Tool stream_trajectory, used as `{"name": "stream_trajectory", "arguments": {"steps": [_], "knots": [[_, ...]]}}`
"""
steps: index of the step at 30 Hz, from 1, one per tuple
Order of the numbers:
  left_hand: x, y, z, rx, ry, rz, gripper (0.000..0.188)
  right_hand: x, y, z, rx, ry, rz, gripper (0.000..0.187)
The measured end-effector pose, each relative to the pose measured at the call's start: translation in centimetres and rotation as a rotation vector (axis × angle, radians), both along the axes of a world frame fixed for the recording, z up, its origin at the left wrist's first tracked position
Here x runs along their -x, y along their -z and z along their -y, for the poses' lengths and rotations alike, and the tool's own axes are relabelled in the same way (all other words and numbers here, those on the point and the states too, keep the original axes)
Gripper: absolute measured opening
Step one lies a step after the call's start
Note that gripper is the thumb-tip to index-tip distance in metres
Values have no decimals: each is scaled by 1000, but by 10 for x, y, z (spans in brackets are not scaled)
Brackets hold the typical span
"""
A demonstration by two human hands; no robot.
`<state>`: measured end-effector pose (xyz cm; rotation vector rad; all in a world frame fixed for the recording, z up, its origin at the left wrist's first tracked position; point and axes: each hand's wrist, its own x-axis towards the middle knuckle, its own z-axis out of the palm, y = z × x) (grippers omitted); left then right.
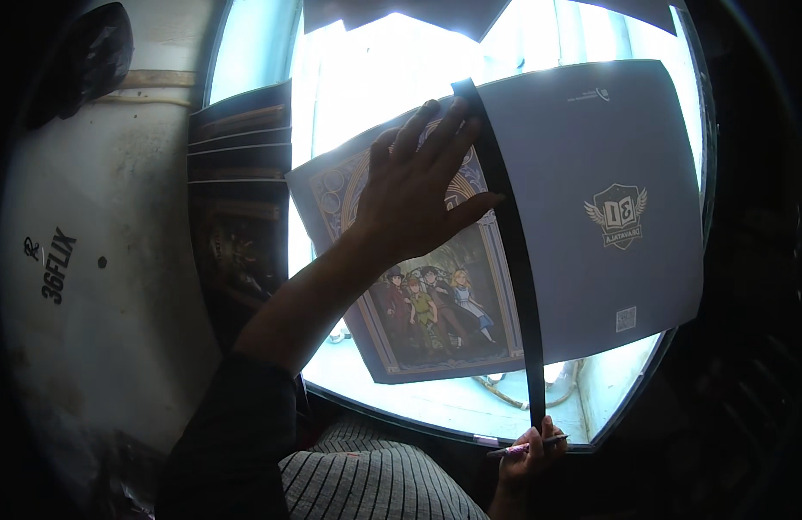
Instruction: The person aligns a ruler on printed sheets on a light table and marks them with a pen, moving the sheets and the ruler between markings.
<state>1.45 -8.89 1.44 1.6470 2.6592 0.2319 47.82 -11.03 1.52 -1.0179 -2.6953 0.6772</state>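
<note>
A large printed cover sheet (583, 303) lies at a slant on a brightly lit glass surface; its left part carries a framed picture of several cartoon figures, its right part is plain with a winged crest. Across it, near the middle, runs a long narrow black strip (515, 251) like a ruler. My left hand (418, 186) rests flat on the picture side with fingers spread, its thumb against the strip's edge. Close to my body, my right hand (531, 452) pinches the strip's near end and also holds a slim pen-like tool (518, 450) with a pink part.
Left of the lit glass (622, 394), dark printed sheets (236, 208) overlap in a stack on a pale worn table (115, 295). A black plastic bag (93, 56) sits at the far left. More sheets (401, 12) hang over the glass's far edge. A cable (552, 400) shows beneath the glass.
</note>
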Motion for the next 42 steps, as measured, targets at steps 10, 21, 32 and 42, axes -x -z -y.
{"name": "stream_trajectory", "arguments": {"steps": [10,21,32,42], "knots": [[4,1,4,-23,3,20,84,7,-2,2,27,26,-39,30],[5,-1,-2,-127,89,85,101,25,-17,-17,107,17,-102,34],[2,10,-5,-125,127,60,106,12,-3,-8,93,78,-129,21],[-1,0,-9,-94,93,118,106,15,-3,-7,107,94,-138,22]]}}
